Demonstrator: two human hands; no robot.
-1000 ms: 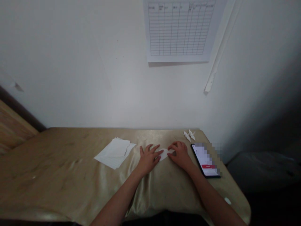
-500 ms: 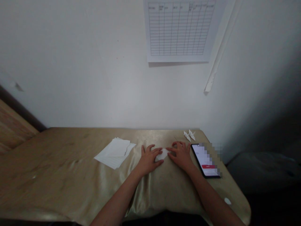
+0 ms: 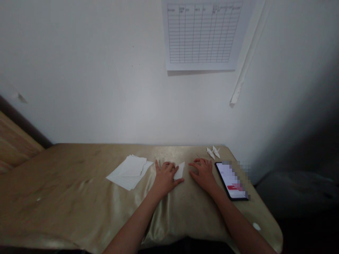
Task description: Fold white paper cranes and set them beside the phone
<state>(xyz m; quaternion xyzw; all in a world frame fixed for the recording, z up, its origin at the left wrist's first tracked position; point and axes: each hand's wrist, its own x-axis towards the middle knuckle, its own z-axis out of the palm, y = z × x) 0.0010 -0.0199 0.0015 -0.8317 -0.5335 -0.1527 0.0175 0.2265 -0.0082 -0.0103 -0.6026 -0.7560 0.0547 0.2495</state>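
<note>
A small folded white paper [image 3: 180, 171] lies on the tan-covered table [image 3: 79, 197] between my hands. My left hand [image 3: 164, 177] rests on the paper's left part, with the thumb and fingers pinching its edge. My right hand [image 3: 203, 173] lies flat on the cloth just right of the paper, fingers spread and holding nothing, with a small gap between it and the paper.
A stack of white sheets [image 3: 129, 171] lies left of my hands. Two small folded paper figures [image 3: 213, 152] sit at the back right corner. A phone [image 3: 232, 180] with a lit screen lies right of my right hand. A grid chart [image 3: 201, 33] hangs on the wall.
My right hand has let go of the folded paper and drawn a little to the right. The paper is now narrower, with its right point turned up under my left hand.
</note>
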